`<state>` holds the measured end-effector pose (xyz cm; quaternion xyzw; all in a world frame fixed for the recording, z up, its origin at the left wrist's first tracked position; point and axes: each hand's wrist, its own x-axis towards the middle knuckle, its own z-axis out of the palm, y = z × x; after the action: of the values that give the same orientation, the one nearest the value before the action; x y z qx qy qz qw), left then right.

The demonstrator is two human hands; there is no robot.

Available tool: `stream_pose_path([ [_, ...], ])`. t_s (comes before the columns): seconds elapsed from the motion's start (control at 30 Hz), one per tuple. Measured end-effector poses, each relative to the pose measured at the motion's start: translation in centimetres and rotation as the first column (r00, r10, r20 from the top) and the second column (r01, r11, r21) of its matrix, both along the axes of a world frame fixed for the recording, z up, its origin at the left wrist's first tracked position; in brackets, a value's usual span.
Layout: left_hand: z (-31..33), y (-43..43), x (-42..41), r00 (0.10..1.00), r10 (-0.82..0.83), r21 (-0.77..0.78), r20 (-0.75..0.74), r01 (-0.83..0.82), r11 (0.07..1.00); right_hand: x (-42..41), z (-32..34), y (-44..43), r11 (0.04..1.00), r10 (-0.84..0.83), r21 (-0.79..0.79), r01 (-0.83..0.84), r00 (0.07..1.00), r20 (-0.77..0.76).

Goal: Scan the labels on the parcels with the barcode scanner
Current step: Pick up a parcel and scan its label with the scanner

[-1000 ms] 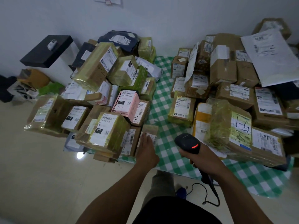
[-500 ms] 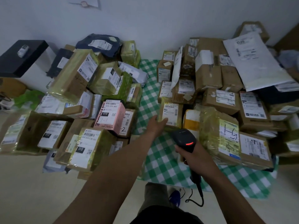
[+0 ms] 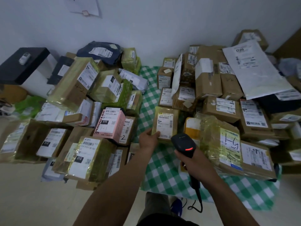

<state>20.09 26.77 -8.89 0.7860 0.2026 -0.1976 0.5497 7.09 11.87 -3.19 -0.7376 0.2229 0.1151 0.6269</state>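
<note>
Black scanner (image 3: 184, 145) gripped in my right hand (image 3: 193, 162), taped parcel (image 3: 166, 123) held by my left hand (image 3: 149, 140).

Nearest me, my right hand's fingers wrap the scanner's handle. Its red light (image 3: 189, 149) is lit and its head points toward the parcel just beyond. My left hand pinches that parcel at its near left corner, thumb on the label (image 3: 165, 124), fingers hidden beneath. It lies over the green checked cloth (image 3: 162, 173), between the pink box (image 3: 110, 124) and the big carton (image 3: 228, 144); I cannot tell whether it is lifted or resting. I judge it small, light and stiff, though the glossy yellow tape may be slippery, so I would hold it by the edges, clear of the barcode. The label's print is too blurred to read. Farther back, the white mailer (image 3: 254, 67) covers the boxes beneath it.
</note>
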Motion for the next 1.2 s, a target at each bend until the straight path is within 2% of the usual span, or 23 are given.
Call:
stream_pose_path([
  [0.27, 3.8, 2.5, -7.1, 0.981, 0.186, -0.211, 0.049, -0.171, 0.962, 0.7, 1.9, 1.1, 0.997, -0.068, 0.046, 0.062, 0.987, 0.145],
  [0.37, 4.8, 2.6, -9.3, 0.975, 0.195, -0.266, 0.105, -0.162, 0.950, 0.8, 2.3, 1.9, 0.996, -0.089, 0.045, 0.083, 0.981, 0.173],
  [0.47, 5.1, 3.1, -10.0, 0.982, 0.140, -0.240, 0.124, -0.107, 0.965, 0.4, 2.8, 2.3, 0.994, -0.103, 0.041, 0.097, 0.978, 0.183],
  [0.6, 5.2, 3.5, -10.0, 0.983, -0.049, -0.177, 0.176, 0.081, 0.981, -0.1, 3.3, 2.0, 0.999, -0.050, 0.022, 0.047, 0.978, 0.204],
  [0.87, 6.0, 4.0, -10.1, 0.966, 0.042, -0.224, 0.254, 0.017, 0.974, -0.8, 4.2, 1.6, 0.999, 0.038, 0.023, -0.044, 0.977, 0.210],
  [1.03, 5.5, 3.7, -8.5, 0.943, 0.171, -0.257, 0.287, -0.097, 0.962, -0.9, 5.3, 1.6, 0.997, 0.040, 0.057, -0.055, 0.971, 0.237],
  [1.2, 4.7, 3.3, -5.5, 0.924, 0.225, -0.244, 0.308, -0.152, 0.958, -0.6, 6.7, 2.1, 0.992, 0.118, 0.010, -0.122, 0.972, 0.204],
])
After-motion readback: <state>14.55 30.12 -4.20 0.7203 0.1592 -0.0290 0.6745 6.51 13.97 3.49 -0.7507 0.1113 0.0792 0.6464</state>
